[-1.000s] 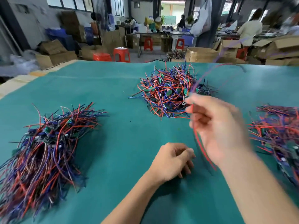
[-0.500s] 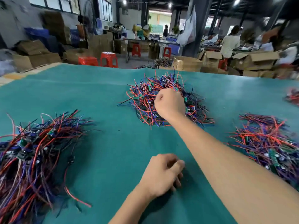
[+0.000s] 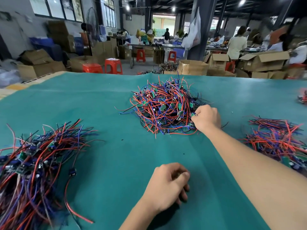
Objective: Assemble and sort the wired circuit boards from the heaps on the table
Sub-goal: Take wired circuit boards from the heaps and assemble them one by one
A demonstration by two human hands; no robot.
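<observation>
At centre heap's [image 3: 166, 107] right edge, right hand [image 3: 206, 118].

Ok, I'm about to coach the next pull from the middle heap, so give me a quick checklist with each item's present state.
1. Right hand at the near right edge of the middle heap: ok.
2. Its fingers curled on a piece there: ok; which board or wire, cannot tell.
3. Piece free of the tangle: not ok, wires cross tightly all around it.
4. Left hand ready to help: not ok, it rests curled on the green mat, away from the heap.
5. Left hand holding anything: cannot tell.
6. Bare mat between the hands for working: ok.
</observation>
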